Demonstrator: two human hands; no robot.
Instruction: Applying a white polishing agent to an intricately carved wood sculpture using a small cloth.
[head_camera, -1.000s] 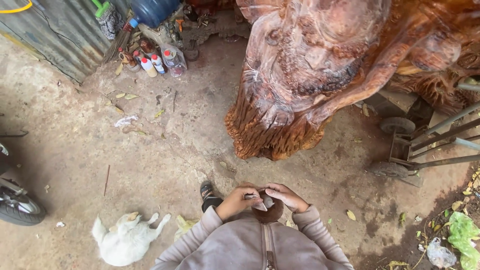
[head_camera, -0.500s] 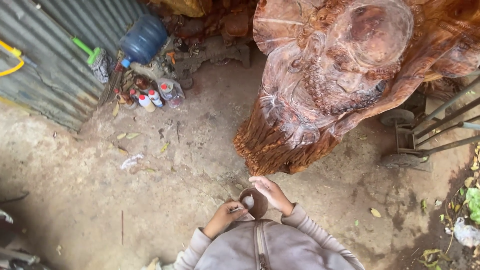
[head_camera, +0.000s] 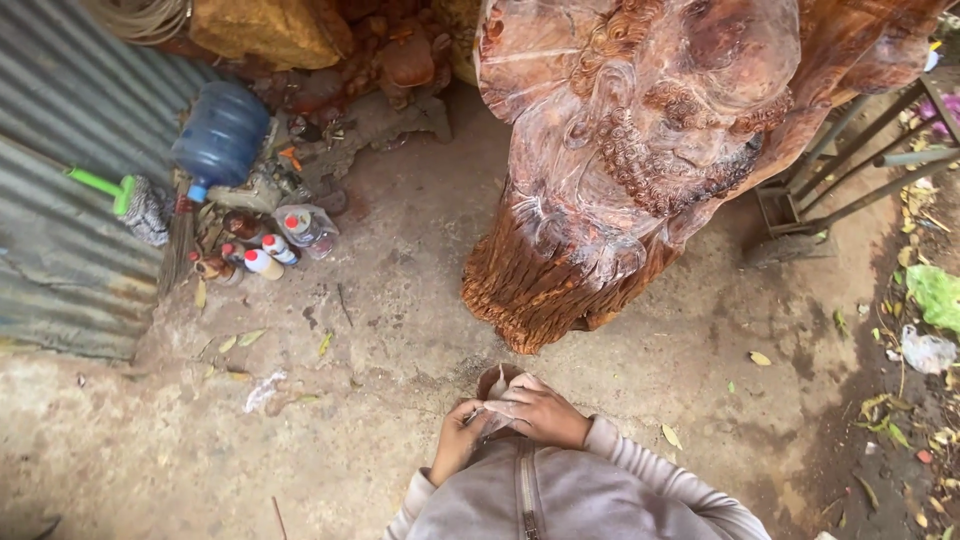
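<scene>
Head view: two hands (head_camera: 520, 420), one cup (head_camera: 497, 380)

Carved wooden statue (head_camera: 640, 150) looked glossy and smooth on top, rough and fibrous at its base. Left of it, the corrugated metal sheet (head_camera: 70, 210) was matt grey, the water jug (head_camera: 220, 135) blue plastic. Ground (head_camera: 400, 300) below was rough dirt.

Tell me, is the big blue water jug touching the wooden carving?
Apart. The head view shows bare ground between the blue water jug and the wooden carving.
</scene>
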